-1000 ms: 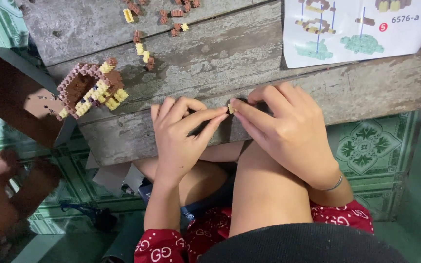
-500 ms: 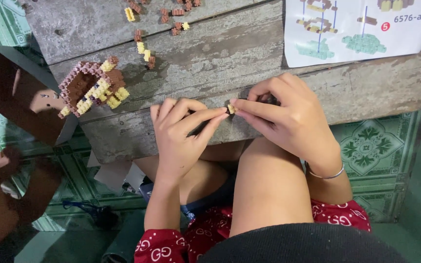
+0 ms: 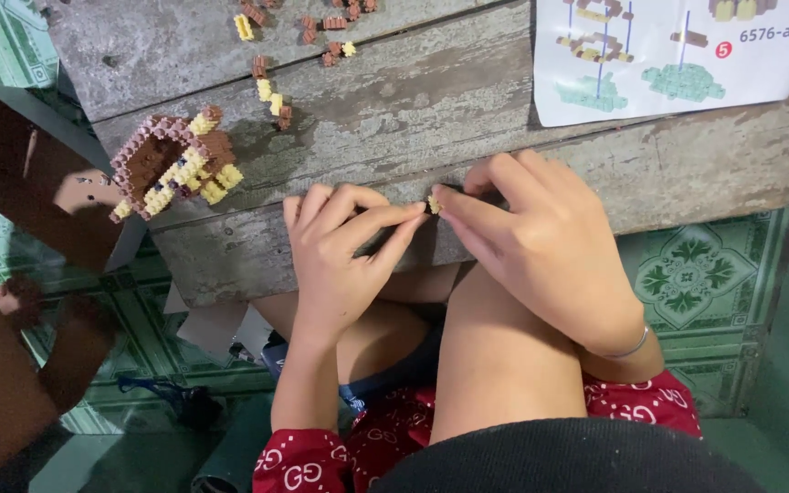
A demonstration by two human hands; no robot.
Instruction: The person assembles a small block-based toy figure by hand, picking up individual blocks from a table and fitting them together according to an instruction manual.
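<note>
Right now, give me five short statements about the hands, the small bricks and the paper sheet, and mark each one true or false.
1. Both hands pinch one tiny yellow brick between their fingertips. True.
2. The left hand lies flat on the instruction sheet. False: it is at the table's near edge, far from the sheet.
3. A half-built brown and yellow model sits left of the hands. True.
4. The right hand wears a thin bracelet at the wrist. True.
5. The loose bricks lie on the floor. False: they are scattered on the table.
</note>
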